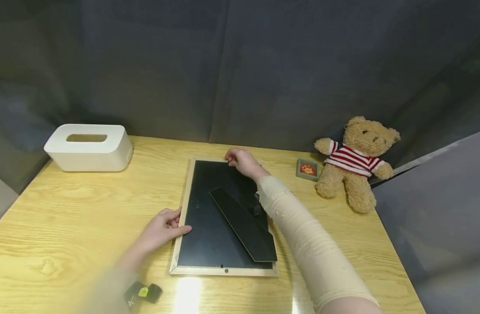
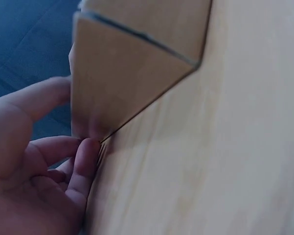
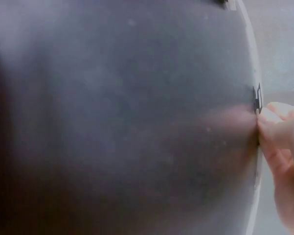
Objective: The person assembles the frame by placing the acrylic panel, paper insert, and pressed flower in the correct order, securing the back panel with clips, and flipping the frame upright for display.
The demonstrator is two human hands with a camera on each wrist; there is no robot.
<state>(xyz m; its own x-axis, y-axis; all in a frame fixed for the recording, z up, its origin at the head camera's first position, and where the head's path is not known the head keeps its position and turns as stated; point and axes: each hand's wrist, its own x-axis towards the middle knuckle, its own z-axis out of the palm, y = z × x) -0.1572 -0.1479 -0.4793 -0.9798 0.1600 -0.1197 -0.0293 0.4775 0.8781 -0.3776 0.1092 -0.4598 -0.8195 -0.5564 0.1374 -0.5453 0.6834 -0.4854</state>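
Note:
A picture frame [image 1: 178, 250] lies face down on the table, its pale wood border around a black backing board [image 1: 202, 244]. A black easel stand [image 1: 245, 226] slants across the board. At the frame's left side, my left hand [image 1: 161, 229] grips the border, thumb over the top. The left wrist view shows the left hand [image 2: 44, 161] close up at a wooden edge. My right hand [image 1: 245, 162] is at the far edge, fingers bent. In the right wrist view, the right hand [image 3: 283, 147] pinches the rim beside a small black metal hanger [image 3: 258, 99].
A white tissue box [image 1: 88, 155] stands at the back left of the wooden table [image 1: 67, 226]. At the back right are a small green square with a red centre [image 1: 307, 170] and a teddy bear [image 1: 354, 161] in a striped shirt. Dark curtains [image 1: 224, 69] hang behind.

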